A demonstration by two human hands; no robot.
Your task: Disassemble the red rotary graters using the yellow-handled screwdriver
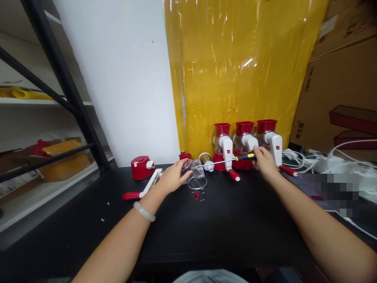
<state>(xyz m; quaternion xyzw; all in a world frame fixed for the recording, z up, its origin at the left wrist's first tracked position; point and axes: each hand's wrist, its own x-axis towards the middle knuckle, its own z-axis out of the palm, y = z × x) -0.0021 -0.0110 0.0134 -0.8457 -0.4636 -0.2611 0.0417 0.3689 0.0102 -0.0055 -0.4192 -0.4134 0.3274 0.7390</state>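
- Nearest the head camera, two bare forearms reach in over the black table (235, 228); a pale bangle (144, 212) circles the left wrist.
- Left hand (172, 177): curved around the clear plastic housing (198, 171), thumb on the near side; fingertips on the far side are partly hidden.
- Right hand (265, 163): closed round the end of the black-and-yellow handle of a screwdriver (237, 158).
- Housing: on the table, left of the metal-and-white drum (207, 162). Probably light, stiff and smooth, so apt to slide, and liable to crack if forced; the thicker body looks the safest hold.
- Its wide round rim lies low, towards the person, with the narrower body behind; the exact long axis is hard to tell.
- Screwdriver: likely light and rigid, its handle the sure place to grasp. Its long axis runs nearly side to side, tip left at the housing, handle right and slightly higher in view; whether the tip touches plastic is unclear.
- Just in front of the housing lie a small red piece (196, 196) and a few loose screws (202, 200).
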